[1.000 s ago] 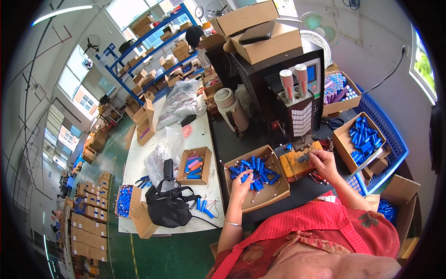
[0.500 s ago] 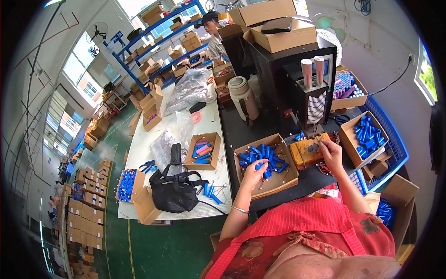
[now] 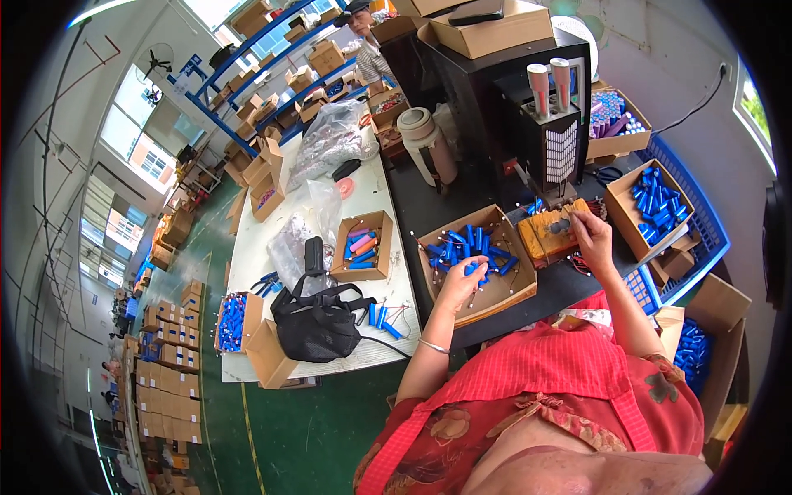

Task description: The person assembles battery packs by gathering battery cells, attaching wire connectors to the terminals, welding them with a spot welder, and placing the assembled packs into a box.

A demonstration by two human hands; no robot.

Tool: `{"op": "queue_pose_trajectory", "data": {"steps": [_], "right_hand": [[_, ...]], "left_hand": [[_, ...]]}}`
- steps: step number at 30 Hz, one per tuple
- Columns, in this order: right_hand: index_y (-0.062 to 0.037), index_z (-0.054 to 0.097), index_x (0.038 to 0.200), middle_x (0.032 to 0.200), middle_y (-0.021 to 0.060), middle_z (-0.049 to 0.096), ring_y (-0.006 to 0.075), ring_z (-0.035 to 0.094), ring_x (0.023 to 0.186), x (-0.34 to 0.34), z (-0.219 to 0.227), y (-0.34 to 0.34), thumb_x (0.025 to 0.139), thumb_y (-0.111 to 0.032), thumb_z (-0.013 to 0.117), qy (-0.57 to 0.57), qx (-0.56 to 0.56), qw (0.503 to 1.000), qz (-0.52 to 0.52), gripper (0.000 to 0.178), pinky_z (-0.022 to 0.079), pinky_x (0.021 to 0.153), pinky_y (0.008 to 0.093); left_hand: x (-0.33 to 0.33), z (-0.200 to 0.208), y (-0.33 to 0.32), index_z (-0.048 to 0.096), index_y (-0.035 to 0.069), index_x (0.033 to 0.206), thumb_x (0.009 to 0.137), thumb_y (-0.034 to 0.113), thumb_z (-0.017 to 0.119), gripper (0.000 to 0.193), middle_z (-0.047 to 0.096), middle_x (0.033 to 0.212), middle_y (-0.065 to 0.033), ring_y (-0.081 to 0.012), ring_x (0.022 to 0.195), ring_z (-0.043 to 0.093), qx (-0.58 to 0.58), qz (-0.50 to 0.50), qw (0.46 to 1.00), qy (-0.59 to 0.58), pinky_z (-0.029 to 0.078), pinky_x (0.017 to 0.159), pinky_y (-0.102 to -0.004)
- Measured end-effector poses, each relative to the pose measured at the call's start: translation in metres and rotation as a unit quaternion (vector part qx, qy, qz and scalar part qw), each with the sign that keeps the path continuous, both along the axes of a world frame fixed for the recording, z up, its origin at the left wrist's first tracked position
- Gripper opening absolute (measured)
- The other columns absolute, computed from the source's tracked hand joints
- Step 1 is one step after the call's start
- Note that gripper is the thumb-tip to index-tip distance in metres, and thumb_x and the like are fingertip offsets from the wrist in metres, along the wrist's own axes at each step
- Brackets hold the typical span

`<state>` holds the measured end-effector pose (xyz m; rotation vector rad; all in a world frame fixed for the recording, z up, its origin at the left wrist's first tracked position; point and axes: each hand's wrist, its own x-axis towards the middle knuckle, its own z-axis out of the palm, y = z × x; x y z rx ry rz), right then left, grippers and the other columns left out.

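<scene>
My left hand [image 3: 462,283] is over the near side of an open cardboard box [image 3: 501,309], its fingers closed round a blue cylindrical battery cell [image 3: 472,268]. Many similar blue cells with thin wire leads lie loose in that box. To the right, my right hand [image 3: 592,235] is at the yellow-brown wooden block [image 3: 540,239] below the black machine [image 3: 558,165]. Its fingers are pinched together near a small dark grey piece [image 3: 560,226] on top of the block. Whatever lies between these fingertips is too small to make out.
Right of the block stands a box of blue cells [image 3: 654,210] beside a blue plastic basket [image 3: 701,239]. A thermos [image 3: 426,148] stands behind the near box. On the white table at left are a black bag [image 3: 318,326] and more boxes. Another person [image 3: 371,62] is at the back.
The whole view has shifted a little. My left hand has moved slightly right over the box, still with the blue cell. My right hand stays at the wooden block.
</scene>
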<state>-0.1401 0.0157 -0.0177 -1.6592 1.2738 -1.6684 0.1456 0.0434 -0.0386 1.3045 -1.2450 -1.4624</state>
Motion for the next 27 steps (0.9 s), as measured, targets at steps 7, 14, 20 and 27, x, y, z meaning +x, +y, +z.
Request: {"op": "queue_pose_trajectory", "data": {"steps": [7,14,20,27], "right_hand": [[0.0007,0.062,0.087,0.061,0.0034,0.056,0.0090,0.055,0.055,0.001,-0.001,0.000,0.083,-0.005,0.058,0.040,-0.046,0.998,-0.033,0.008,0.043,0.051,0.0221],[-0.0001,0.061,0.087,0.060,0.0045,0.055,0.0112,0.055,0.052,0.006,-0.001,-0.003,0.082,-0.003,0.057,0.075,-0.084,0.991,-0.074,0.008,0.042,0.049,0.0236],[0.0013,0.060,0.088,0.065,0.0076,0.056,0.0141,0.056,0.055,0.010,-0.005,0.001,0.080,0.001,0.056,0.093,-0.111,0.984,-0.108,0.009,0.043,0.051,0.0244],[0.0007,0.059,0.089,0.061,0.0040,0.051,0.0108,0.049,0.051,0.012,-0.005,0.001,0.081,0.004,0.054,0.131,-0.166,0.967,-0.142,0.010,0.038,0.048,0.0229]], "left_hand": [[-0.002,0.008,0.005,0.060,0.007,0.107,0.084,0.022,0.063,0.028,0.054,0.072,0.0020,-0.0028,0.055,0.043,0.020,-0.006,1.000,0.008,0.035,0.049,-0.0147],[-0.001,0.001,-0.001,0.060,0.007,0.105,0.085,0.022,0.062,0.026,0.054,0.071,0.0026,-0.0022,0.055,0.045,-0.007,-0.025,1.000,0.003,0.035,0.048,-0.0151],[-0.001,-0.001,0.005,0.059,0.009,0.109,0.086,0.023,0.059,0.027,0.054,0.074,0.0040,-0.0021,0.059,0.044,0.003,-0.047,0.999,-0.021,0.036,0.051,-0.0148],[-0.006,0.013,0.012,0.057,0.009,0.113,0.087,0.020,0.058,0.028,0.053,0.075,0.0051,-0.0009,0.059,0.043,0.015,-0.060,0.998,-0.014,0.034,0.050,-0.0143]]}}
